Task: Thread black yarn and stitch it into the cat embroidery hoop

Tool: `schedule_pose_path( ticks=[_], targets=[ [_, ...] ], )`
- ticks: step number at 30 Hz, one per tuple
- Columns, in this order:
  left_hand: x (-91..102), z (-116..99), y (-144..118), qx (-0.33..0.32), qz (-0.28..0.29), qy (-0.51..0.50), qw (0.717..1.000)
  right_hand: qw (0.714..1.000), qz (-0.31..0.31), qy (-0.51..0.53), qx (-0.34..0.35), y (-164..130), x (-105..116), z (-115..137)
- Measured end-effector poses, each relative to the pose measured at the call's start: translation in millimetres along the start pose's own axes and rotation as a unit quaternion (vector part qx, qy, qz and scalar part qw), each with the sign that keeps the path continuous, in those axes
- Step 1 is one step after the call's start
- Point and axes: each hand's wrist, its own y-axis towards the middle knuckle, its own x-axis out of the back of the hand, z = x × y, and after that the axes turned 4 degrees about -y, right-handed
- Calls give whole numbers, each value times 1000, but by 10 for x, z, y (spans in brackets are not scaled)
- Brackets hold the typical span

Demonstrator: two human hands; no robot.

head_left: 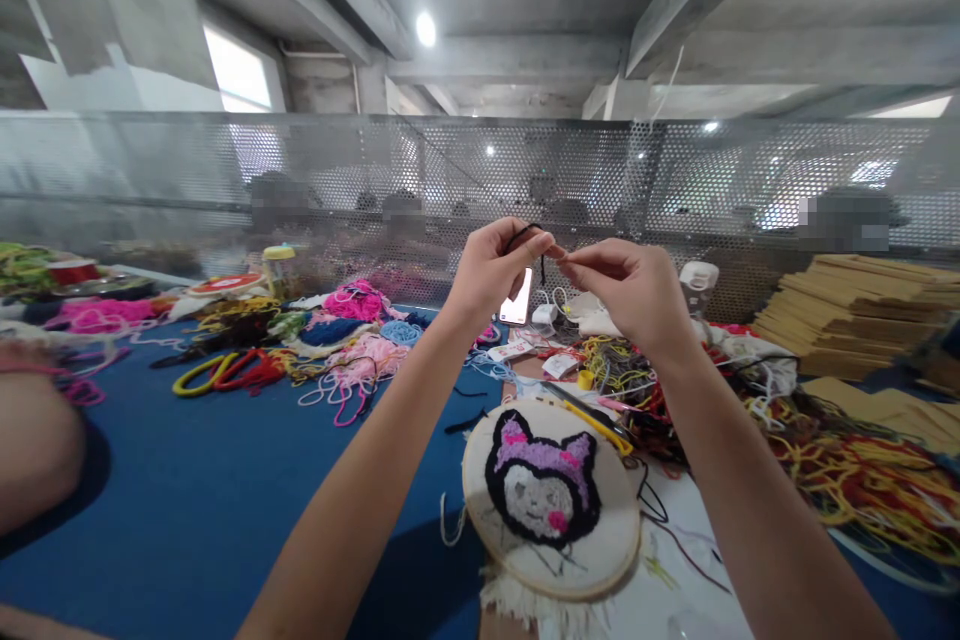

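Note:
My left hand and my right hand are raised above the table, fingertips nearly touching. Between them they pinch a short black yarn strand that loops over my left fingers. Whether a needle is in my right fingers I cannot tell. Below lies an embroidery hoop with a tufted black, purple and pink cat-like face on white cloth. A yellow-handled tool rests at the hoop's upper edge.
The blue table carries piles of coloured yarn at the back and tangled yellow and red yarn on the right. Stacked flat wooden pieces stand far right. Another person's arm rests at the left. A perforated metal screen runs behind.

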Motion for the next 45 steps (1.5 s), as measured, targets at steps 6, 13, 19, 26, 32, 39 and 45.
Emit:
schedule_pose_path(
  ticks=[6, 13, 19, 26, 32, 39, 45],
  targets=[
    [-23, -1, -3, -3, -15, 5, 1000, 999, -11, -26, 16, -10, -4, 15],
    [-40, 21, -8, -24, -32, 25, 999, 999, -9, -49, 15, -10, -1, 36],
    [-52, 20, -6, -22, -42, 27, 999, 999, 8, -52, 1, -13, -4, 20],
    [-51, 15, 1, 8, -63, -27, 998, 993, -8, -100, 63, -30, -27, 40],
    [-60, 20, -11, 36, -69, -82, 994, 984, -27, -139, 106, -22, -37, 52],
    [-26, 82, 12, 61, -48, -131, 988, 994, 3, -98, 53, -20, -27, 46],
    [-56, 67, 13, 52, -60, -119, 990, 996, 58, 45, -52, 7, -27, 8]
  ],
)
